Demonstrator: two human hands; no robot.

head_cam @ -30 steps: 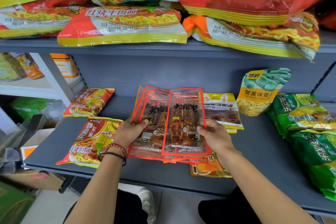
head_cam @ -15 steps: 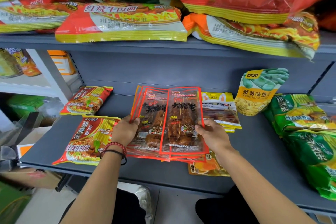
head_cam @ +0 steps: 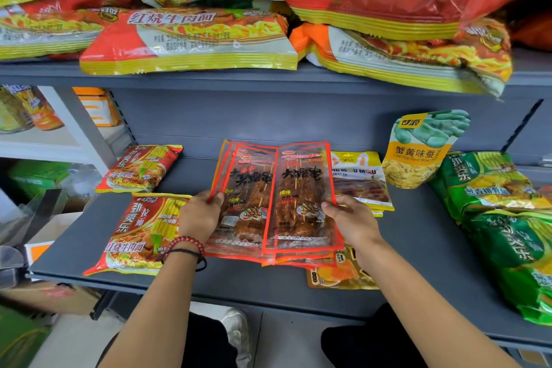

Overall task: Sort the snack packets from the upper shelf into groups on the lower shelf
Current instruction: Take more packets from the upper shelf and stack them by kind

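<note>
My left hand [head_cam: 199, 216] pinched the left edge of the fanned red-edged skewer packets [head_cam: 294, 188], and my right hand [head_cam: 351, 219] gripped their right edge. I held them over the middle of the lower shelf [head_cam: 418, 263], between red noodle packets [head_cam: 140, 230] and yellow candy packets [head_cam: 361, 185].

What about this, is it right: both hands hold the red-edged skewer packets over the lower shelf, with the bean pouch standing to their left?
Not quite. In the head view the bean pouch stands to the right of the skewer packets, not left. The left hand and right hand do hold them over the lower shelf.
</note>
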